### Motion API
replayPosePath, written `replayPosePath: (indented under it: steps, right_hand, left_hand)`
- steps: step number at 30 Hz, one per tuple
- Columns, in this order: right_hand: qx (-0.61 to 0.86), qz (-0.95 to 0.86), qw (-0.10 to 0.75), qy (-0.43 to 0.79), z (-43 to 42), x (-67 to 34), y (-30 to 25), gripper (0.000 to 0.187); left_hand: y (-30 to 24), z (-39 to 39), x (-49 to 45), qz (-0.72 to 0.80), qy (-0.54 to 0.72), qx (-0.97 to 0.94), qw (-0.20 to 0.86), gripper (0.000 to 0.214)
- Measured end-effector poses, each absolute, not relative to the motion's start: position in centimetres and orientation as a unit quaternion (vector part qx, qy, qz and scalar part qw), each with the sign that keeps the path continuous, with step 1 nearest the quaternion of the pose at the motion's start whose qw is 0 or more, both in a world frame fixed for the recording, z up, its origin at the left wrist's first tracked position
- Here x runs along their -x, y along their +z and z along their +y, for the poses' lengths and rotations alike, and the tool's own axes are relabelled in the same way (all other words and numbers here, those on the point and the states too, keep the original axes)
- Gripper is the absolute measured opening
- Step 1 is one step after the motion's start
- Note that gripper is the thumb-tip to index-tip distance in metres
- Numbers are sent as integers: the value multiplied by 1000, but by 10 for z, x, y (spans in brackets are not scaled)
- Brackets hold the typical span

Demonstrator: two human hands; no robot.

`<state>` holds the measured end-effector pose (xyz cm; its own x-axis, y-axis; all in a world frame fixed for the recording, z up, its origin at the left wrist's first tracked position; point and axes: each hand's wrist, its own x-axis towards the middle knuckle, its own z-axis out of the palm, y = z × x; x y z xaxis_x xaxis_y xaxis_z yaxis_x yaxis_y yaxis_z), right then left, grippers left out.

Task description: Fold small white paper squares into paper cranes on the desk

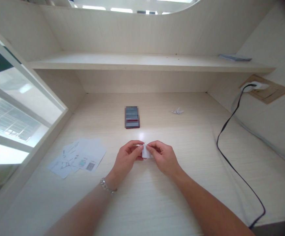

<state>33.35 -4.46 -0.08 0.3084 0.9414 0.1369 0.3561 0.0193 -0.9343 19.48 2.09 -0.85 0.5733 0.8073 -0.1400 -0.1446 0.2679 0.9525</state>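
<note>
Between my two hands is a small white piece of paper [146, 152], held just above the middle of the desk. My left hand [130, 154], with a metal bracelet on its wrist, pinches the left edge of the paper. On the right edge, the thumb and fingers of my right hand [164, 157] are closed too. A bit of red shows under the paper's lower edge; what it is I cannot make out. Beyond my hands lies a dark, phone-like rectangle [132, 117] with a blurred face.
Several printed white sheets [90, 152] overlap at the left. A little heap of paper scraps [177, 111] lies at the back right. A black cable [228, 160] runs from the wall socket [267, 88] down the right side. A shelf [142, 62] spans the back.
</note>
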Motion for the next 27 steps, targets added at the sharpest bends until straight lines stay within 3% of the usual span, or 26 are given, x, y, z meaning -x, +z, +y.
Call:
replayPosePath:
  steps: [5,14,19,22,27]
  right_hand:
    - [609,-495,533,318,-42,-333,-4,13]
    - [543,-557,531,337,-42,-336,-6,14]
    - [551,-491,558,379,-40,-337,-7,27]
    - [556,-447,572,404,-37,-340,-10,23]
    - [568,-426,550,440,-35,-344,-12,18]
  left_hand:
    - [-13,23,-195,343,329,-503,722,12]
    - [-10,18,-195,326,319,-605,652,16]
    - [-12,24,-195,384,345,-564,644,15]
    - [-12,26,-195,388,355,-527,668,15]
    - [-9,21,-196,304,337,-564,690,40]
